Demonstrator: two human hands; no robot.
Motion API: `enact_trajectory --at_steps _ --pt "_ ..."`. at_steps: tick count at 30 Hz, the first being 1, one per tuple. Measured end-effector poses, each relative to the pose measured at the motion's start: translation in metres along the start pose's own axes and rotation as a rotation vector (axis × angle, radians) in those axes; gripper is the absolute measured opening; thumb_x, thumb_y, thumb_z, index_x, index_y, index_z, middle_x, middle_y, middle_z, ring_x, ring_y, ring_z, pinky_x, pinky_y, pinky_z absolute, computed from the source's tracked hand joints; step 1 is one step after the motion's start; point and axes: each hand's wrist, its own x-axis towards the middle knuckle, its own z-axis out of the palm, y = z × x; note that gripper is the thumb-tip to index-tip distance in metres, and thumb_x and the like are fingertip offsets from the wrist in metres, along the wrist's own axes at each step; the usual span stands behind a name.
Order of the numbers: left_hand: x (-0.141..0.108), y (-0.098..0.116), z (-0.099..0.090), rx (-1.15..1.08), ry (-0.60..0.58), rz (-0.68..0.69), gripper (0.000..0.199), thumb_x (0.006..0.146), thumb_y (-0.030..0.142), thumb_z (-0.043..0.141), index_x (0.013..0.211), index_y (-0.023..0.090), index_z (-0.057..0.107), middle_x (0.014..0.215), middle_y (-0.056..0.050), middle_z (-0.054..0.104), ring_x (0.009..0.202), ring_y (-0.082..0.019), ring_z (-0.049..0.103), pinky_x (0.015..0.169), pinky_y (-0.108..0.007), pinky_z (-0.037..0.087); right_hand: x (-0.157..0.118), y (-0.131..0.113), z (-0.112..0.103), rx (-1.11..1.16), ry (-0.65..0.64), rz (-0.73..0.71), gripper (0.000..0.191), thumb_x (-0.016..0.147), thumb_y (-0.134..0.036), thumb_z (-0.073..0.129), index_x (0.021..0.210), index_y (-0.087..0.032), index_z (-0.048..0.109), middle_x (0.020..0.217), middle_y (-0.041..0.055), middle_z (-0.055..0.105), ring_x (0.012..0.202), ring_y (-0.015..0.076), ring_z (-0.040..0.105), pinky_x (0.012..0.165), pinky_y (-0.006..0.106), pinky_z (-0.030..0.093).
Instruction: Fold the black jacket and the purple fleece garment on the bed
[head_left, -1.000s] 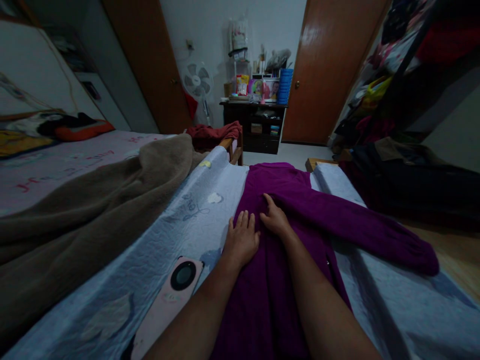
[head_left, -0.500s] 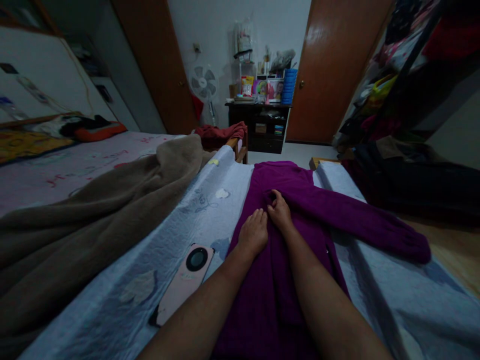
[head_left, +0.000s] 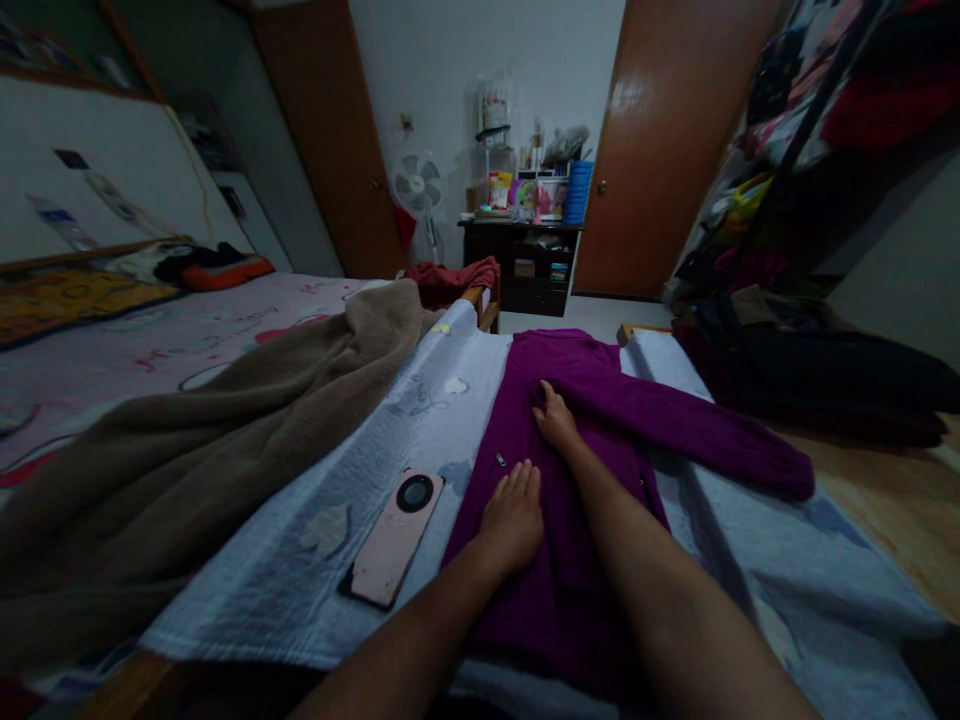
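A purple jacket lies spread on the light blue bedding, one sleeve stretched out to the right. My left hand rests flat on its lower left part, fingers extended, just below a small zipper pull. Higher up, my right hand touches the jacket near the folded-over sleeve. Its index finger points forward and the thumb stands apart from it; the other fingers are partly hidden. Left of the jacket lies a pink phone with a round black camera ring.
The light blue bedding has a raised fold on the right. A brown fleece blanket covers the left side. Dark folded clothes are stacked at right. Farther back are a white fan and a dark cabinet.
My left hand has slid down the jacket toward me, uncovering the zipper pull. My right hand stays near the same spot, its index finger straighter. The camera view has shifted slightly.
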Motion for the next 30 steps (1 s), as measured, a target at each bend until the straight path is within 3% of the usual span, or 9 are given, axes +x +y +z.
enact_trajectory --at_steps 4,9,19,26,30 --pt "-0.002 -0.003 0.005 0.0 0.03 0.009 0.06 0.092 0.024 0.032 0.149 0.008 0.028 0.158 -0.014 0.022 0.146 -0.024 0.018 0.118 -0.042 0.021 -0.015 0.0 -0.002 -0.085 -0.067 -0.059 0.067 0.089 -0.033 0.051 0.147 -0.008 0.029 0.129 0.0195 0.053 0.119 0.0272 0.051 0.101 0.036 0.037" --pt "0.001 -0.007 0.016 0.035 0.115 0.02 0.06 0.091 0.024 0.033 0.148 0.007 0.029 0.157 -0.013 0.025 0.146 -0.024 0.02 0.118 -0.041 0.021 -0.043 0.001 -0.005 -0.11 -0.09 -0.15 0.057 0.092 -0.035 0.047 0.142 -0.008 0.04 0.136 0.0197 0.051 0.126 0.0267 0.046 0.107 0.039 0.033" --pt "0.002 -0.011 0.02 0.08 0.129 0.04 0.059 0.09 0.021 0.034 0.147 0.007 0.031 0.157 -0.014 0.026 0.146 -0.022 0.021 0.118 -0.04 0.02 -0.106 -0.003 -0.016 -0.092 -0.09 -0.168 0.05 0.088 -0.015 0.044 0.137 -0.008 0.049 0.14 0.0175 0.051 0.133 0.0235 0.044 0.113 0.041 0.032" --pt "0.002 -0.012 0.022 0.067 0.171 0.055 0.058 0.091 0.022 0.034 0.147 0.007 0.032 0.156 -0.014 0.029 0.145 -0.022 0.023 0.117 -0.039 0.021 -0.164 -0.019 -0.039 -0.025 -0.143 -0.198 0.047 0.087 -0.011 0.042 0.132 -0.007 0.054 0.141 0.0197 0.049 0.135 0.0236 0.041 0.112 0.041 0.034" --pt "-0.002 -0.009 0.015 0.076 0.162 0.051 0.056 0.092 0.021 0.034 0.146 0.007 0.033 0.155 -0.015 0.029 0.144 -0.023 0.024 0.117 -0.04 0.021 -0.182 -0.018 -0.063 0.109 -0.164 -0.212 0.043 0.087 -0.013 0.043 0.128 -0.015 0.058 0.133 0.0129 0.058 0.125 0.0193 0.052 0.108 0.037 0.04"
